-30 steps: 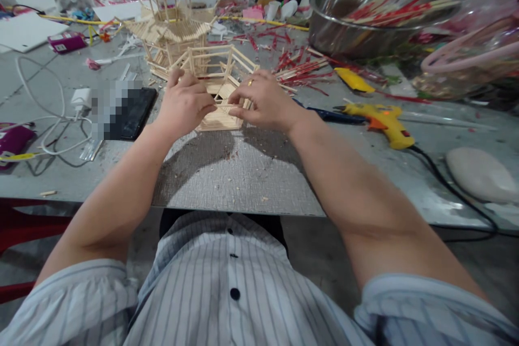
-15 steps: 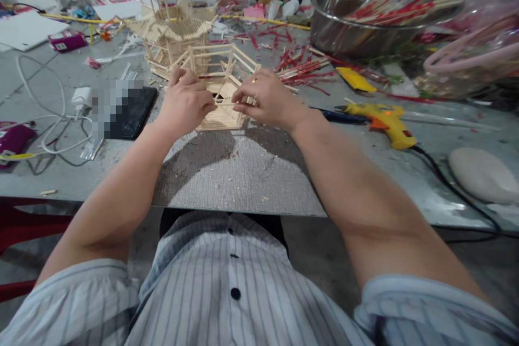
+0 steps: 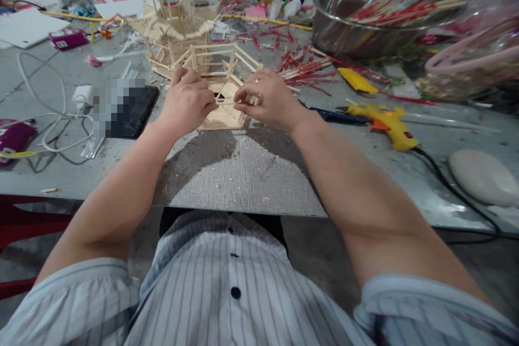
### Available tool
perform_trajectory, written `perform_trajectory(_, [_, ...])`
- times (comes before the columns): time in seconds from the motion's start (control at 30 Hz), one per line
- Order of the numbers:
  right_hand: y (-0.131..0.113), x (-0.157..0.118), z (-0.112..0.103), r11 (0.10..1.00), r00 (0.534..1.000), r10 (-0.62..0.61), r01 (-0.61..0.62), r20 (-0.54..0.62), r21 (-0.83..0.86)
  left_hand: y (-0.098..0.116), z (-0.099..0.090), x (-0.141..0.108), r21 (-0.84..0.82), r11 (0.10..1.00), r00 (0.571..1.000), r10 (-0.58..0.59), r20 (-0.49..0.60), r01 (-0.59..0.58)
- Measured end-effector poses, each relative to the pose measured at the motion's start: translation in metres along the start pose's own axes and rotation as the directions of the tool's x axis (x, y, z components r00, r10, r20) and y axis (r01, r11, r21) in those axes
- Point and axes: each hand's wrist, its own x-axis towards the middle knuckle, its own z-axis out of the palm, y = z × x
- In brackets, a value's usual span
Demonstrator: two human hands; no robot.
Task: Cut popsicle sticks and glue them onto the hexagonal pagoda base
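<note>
Between my two hands a thin wooden stick lies level, its ends pinched in the fingertips. My left hand is closed on the left end, and my right hand, with a ring on one finger, is closed on the right end. The stick is at the near side of a railed platform built from pale wooden sticks. My hands cover parts of its side rails. Right behind stands a tiered stick pagoda with sloping roofs.
On the right are a yellow glue gun, dark blue pliers, a pale stone-like lump and a metal basin with sticks. A phone and white charger lie left. Red scraps litter the back.
Hardly anything differs. Both hands keep their pinch on the stick at the platform's near side, and the view has shifted very slightly.
</note>
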Motion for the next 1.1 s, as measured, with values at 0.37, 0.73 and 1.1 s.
perform_trajectory(0.37, [0.005, 0.001, 0.002, 1.0, 1.0, 0.001, -0.001, 0.013, -0.007, 0.003, -0.002, -0.001, -0.003, 1.0, 1.0, -0.011, -0.004, 0.011])
perform_trajectory(0.73, [0.001, -0.013, -0.032, 1.0, 0.976, 0.006, -0.011, -0.218, -0.023, 0.001, -0.001, -0.007, -0.07, 0.997, 0.999, -0.028, -0.034, 0.026])
perform_trajectory(1.1, [0.0, -0.044, -0.002, 0.951, 0.924, 0.297, -0.262, -0.242, 0.167, 0.003, -0.001, -0.009, -0.1, 0.994, 0.998, -0.04, -0.043, 0.036])
